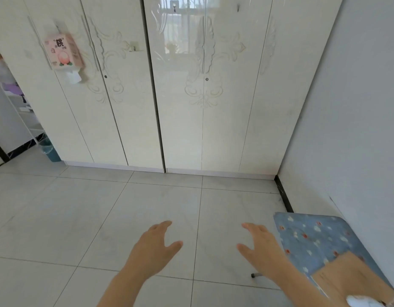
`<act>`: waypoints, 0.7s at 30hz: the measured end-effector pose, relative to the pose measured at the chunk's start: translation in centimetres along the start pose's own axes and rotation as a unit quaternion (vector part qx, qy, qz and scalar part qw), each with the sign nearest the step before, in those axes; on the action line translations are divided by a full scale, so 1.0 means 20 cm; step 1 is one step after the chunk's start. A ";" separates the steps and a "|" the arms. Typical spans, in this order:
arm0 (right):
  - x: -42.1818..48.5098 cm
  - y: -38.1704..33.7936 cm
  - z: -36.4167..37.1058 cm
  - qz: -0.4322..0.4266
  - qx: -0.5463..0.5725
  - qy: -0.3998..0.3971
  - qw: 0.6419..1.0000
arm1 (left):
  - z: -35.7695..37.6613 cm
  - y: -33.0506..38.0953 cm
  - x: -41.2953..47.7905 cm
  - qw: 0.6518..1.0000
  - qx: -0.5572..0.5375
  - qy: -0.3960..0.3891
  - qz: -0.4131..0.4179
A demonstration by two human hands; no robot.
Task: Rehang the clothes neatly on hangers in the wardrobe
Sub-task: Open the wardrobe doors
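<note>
A tall cream wardrobe (180, 107) with glossy carved doors fills the wall ahead; all its doors are closed. No clothes or hangers show. My left hand (154, 247) and my right hand (262, 247) are stretched out low over the tiled floor, palms down, fingers apart, holding nothing. Both are well short of the wardrobe doors.
A pink tissue box (63, 52) hangs on the left door. A teal bin (50, 150) stands at the wardrobe's left end beside a white rack (21, 107). At the lower right, a blue patterned cloth (313, 238) covers a wooden table (346, 278) against the right wall.
</note>
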State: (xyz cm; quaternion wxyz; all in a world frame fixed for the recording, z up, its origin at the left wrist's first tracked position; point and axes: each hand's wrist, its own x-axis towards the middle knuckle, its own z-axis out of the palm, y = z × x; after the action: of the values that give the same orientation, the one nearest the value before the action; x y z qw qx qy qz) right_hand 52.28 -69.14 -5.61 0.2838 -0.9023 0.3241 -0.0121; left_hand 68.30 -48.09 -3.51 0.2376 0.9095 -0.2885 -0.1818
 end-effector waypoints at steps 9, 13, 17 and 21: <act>1.11 -0.20 -0.10 0.005 -0.008 0.009 1.000 | -0.23 -0.02 1.14 1.000 0.010 0.006 0.015; 1.57 -0.34 -0.20 0.003 -0.013 0.021 1.000 | -0.41 0.01 1.64 1.000 0.010 0.012 0.026; 1.97 -0.42 -0.28 0.012 0.001 0.032 0.999 | -0.52 0.07 2.06 0.999 0.010 0.008 0.039; 2.38 -0.45 -0.34 -0.002 0.006 0.034 0.999 | -0.57 0.12 2.46 0.999 0.012 0.004 0.050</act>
State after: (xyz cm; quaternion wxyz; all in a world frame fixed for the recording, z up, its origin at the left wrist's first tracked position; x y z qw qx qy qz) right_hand 93.75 -95.04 -2.93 0.2776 -0.9003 0.3322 -0.0451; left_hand 110.26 -76.15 -2.34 0.2362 0.8975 -0.3350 -0.1626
